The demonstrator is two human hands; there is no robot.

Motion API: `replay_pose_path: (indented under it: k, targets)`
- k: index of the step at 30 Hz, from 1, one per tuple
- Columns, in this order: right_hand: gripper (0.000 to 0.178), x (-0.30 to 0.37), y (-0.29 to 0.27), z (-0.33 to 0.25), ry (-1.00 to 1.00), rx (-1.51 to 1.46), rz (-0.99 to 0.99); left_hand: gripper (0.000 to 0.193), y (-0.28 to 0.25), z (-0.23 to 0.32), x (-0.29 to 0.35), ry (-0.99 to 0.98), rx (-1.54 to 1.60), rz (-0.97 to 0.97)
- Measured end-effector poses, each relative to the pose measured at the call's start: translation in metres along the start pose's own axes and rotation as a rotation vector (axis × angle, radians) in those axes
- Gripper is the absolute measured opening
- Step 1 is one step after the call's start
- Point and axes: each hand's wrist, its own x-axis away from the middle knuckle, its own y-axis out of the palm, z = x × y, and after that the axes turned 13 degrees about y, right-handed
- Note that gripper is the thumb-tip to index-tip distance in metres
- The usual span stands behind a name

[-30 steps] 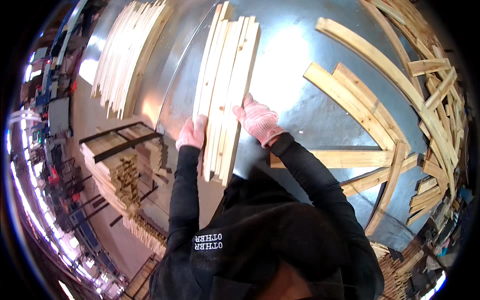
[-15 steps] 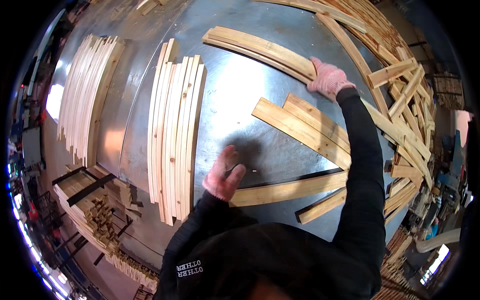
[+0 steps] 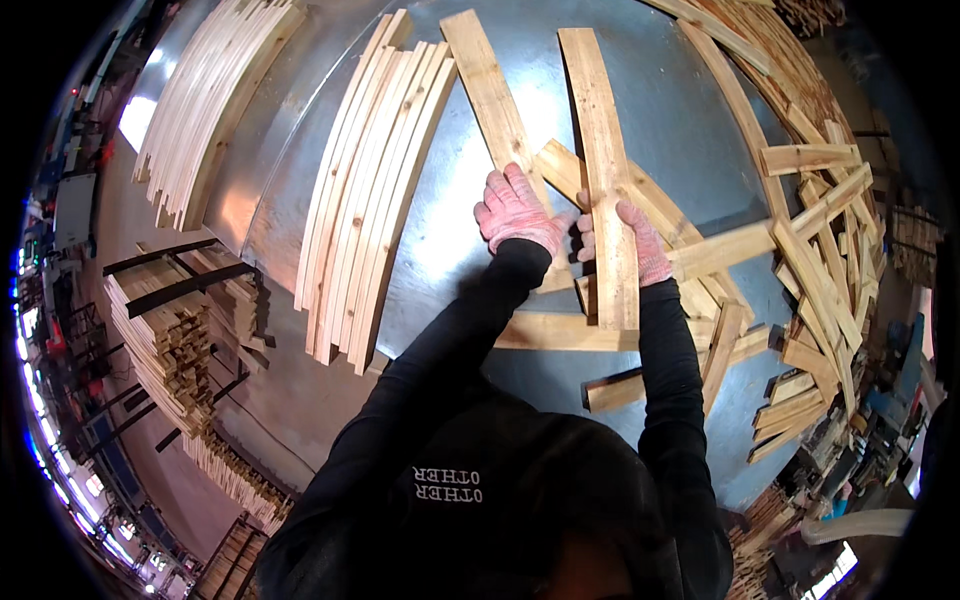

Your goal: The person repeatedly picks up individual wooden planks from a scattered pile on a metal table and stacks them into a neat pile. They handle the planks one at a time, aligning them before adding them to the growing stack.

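My right hand (image 3: 648, 243) is closed round a pale wooden board (image 3: 597, 120). Its fingertips show past the board's left edge, while the palm is at the right edge. A second board (image 3: 482, 80) slants away to the far left, and my left hand (image 3: 518, 212) lies on its near part with fingers stretched out. Both hands wear pinkish knitted gloves. Beneath the held board, several loose boards cross one another, among them a long one (image 3: 570, 331) lying crosswise nearer to me.
Left of my hands stands a row of boards on edge (image 3: 375, 190), with another bundle (image 3: 215, 100) farther left. A jumbled heap of boards (image 3: 825, 220) fills the metal table's (image 3: 690, 100) right side. Stacked wood (image 3: 165, 320) sits beyond its left edge.
My right hand has come nearer and left with a board, now pointing away from me. My left hand has moved up and right onto another board. The view has shifted.
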Motion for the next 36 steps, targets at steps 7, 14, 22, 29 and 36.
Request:
replay_pose_path:
  k: [7, 14, 22, 29, 36]
  targets:
    - [0.062, 0.006, 0.004, 0.018, -0.040, -0.017, -0.023, 0.072, 0.007, -0.064, 0.007, -0.013, 1.016, 0.047]
    - [0.051, -0.044, 0.051, 0.078, -0.185, 0.177, 0.269, 0.055, -0.049, -0.131, 0.054, -0.192, 2.073, -0.301]
    - [0.046, -0.145, 0.071, 0.167, -0.639, 1.446, 0.451, 0.049, -0.127, -0.146, 0.096, 0.046, 1.526, -0.074]
    - [0.049, -0.141, 0.104, 0.112, -0.302, 0.489, 0.269, 0.037, -0.121, -0.161, 0.124, 0.055, 1.149, -0.161]
    - [0.035, -0.158, 0.091, 0.106, -0.393, 1.859, 1.141, 0.088, -0.109, -0.144, 0.101, 0.511, 0.166, 0.503]
